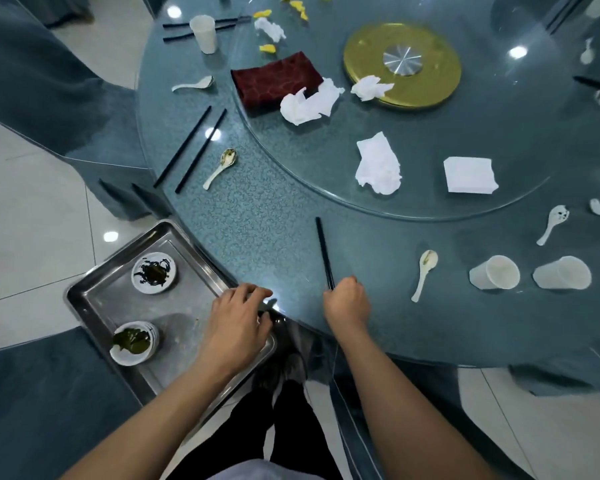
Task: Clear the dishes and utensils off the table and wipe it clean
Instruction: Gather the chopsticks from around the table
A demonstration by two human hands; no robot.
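Left hand (pixel 238 322) hides tray (pixel 94 299) corner — right hand (pixel 347 301) grips chopsticks (pixel 324 252).

Counts, taken outward from the gold turntable hub (pixel 401 65) on the tabletop (pixel 274 216):

- White spoons (pixel 220 168): six showing around it.
- Plastic cups (pixel 495 273): three; one upright far left of the hub, two lying on their sides nearer the camera.
- Crumpled tissues (pixel 309 103): four lying near the hub, plus one folded napkin stack (pixel 470 174).
- Red cloth (pixel 276 83): one, just left of the hub.
- Small dishes (pixel 154 272): two sitting on the one metal tray (pixel 94 299).
- Hands: two showing, left hand (pixel 238 323) and right hand (pixel 347 299).
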